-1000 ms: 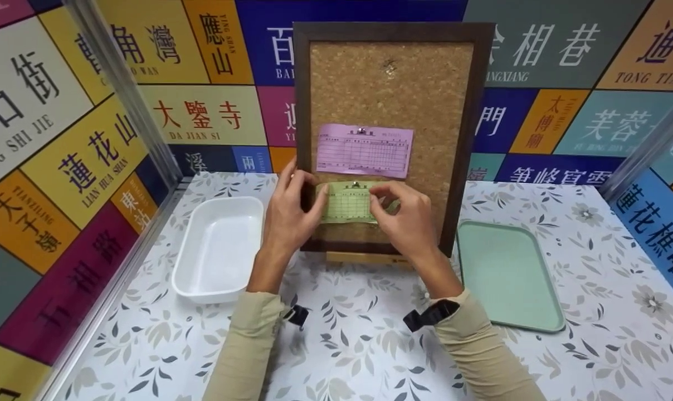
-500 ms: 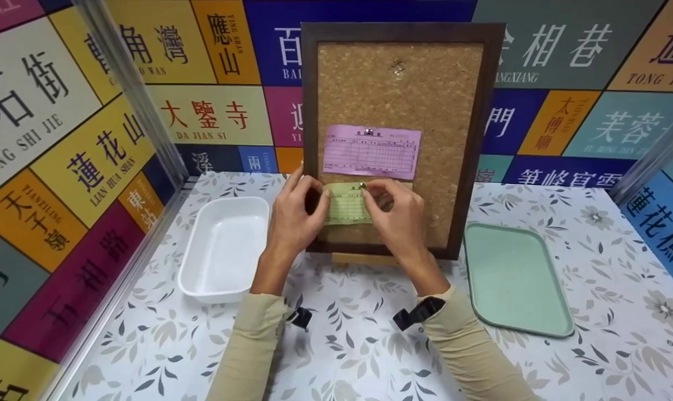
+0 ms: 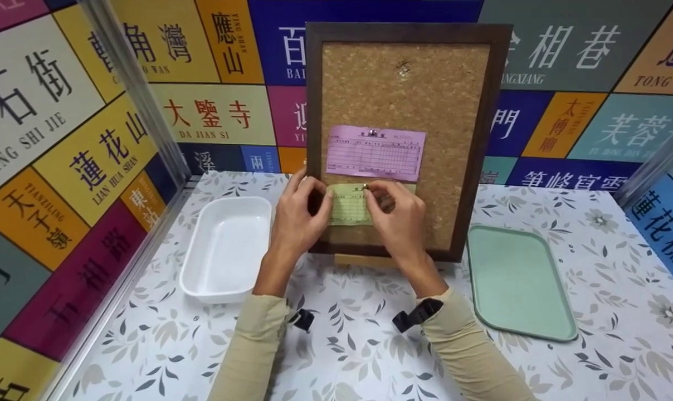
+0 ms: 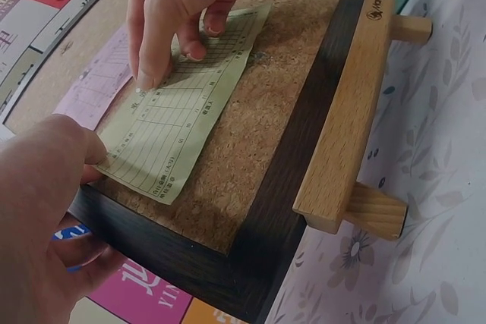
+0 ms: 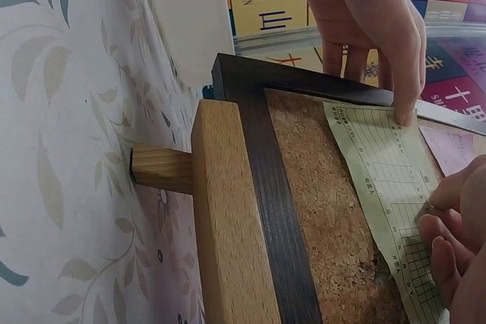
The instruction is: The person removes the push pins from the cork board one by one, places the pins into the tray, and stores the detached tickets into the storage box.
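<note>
Your green slip lies flat on the lower part of the cork board, just above the board's bottom frame edge and close to its left frame edge. Your left hand wraps the board's left frame, thumb pressing the slip's left edge to the cork. Your right hand has its fingers curled, the tips pinching at a small metal pin on the slip's top edge.

Just above the slip hangs one pink slip, pinned at its top; its lower edge nearly meets the green one, so there is little room upward. A third pin sits alone in the bare cork near the board's top, where most open surface lies.

The board leans on one wooden stand toward the back edge of the bench. One white dish sits toward the left edge, just beside your left wrist. One green tray lies to the right, a little apart from the board. The front of the bench holds only your forearms.
</note>
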{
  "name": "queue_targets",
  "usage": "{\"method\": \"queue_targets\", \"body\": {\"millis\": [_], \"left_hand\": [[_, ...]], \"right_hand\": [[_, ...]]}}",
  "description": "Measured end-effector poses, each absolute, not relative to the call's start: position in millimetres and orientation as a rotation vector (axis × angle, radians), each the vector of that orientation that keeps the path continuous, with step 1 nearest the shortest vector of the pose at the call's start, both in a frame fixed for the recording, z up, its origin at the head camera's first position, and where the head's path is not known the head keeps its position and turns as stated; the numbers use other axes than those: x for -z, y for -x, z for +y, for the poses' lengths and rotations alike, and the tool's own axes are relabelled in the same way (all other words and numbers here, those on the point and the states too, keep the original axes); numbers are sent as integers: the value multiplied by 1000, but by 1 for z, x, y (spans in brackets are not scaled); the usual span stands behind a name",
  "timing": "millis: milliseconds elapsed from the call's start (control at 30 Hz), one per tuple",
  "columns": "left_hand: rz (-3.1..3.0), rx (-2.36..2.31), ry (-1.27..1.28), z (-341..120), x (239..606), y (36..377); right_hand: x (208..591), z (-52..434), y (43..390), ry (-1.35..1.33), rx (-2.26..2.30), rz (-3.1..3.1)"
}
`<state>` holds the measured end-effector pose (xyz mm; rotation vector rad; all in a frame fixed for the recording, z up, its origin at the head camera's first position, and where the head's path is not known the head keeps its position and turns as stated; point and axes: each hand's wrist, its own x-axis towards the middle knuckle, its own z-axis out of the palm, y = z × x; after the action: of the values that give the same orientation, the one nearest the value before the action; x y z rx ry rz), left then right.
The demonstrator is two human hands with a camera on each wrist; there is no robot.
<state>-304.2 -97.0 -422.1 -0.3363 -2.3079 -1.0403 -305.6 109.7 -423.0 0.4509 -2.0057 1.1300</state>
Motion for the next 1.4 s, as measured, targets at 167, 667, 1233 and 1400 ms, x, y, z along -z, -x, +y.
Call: {"method": "queue_targets", "body": {"millis": [167, 667, 1233, 1400], "left_hand": [[-2289, 1035, 355, -98, 422, 304], [-2290, 1030, 343, -97, 422, 303], [-2285, 1007, 353, -97, 422, 304], [-2281, 1008, 358, -98, 422, 304]], "right_hand": [[423, 109, 305, -447, -1149, -1996], [428, 107, 308, -440, -1123, -1951], [428, 109, 308, -444, -1172, -1966], [428, 110, 307, -444, -1173, -1974]]}}
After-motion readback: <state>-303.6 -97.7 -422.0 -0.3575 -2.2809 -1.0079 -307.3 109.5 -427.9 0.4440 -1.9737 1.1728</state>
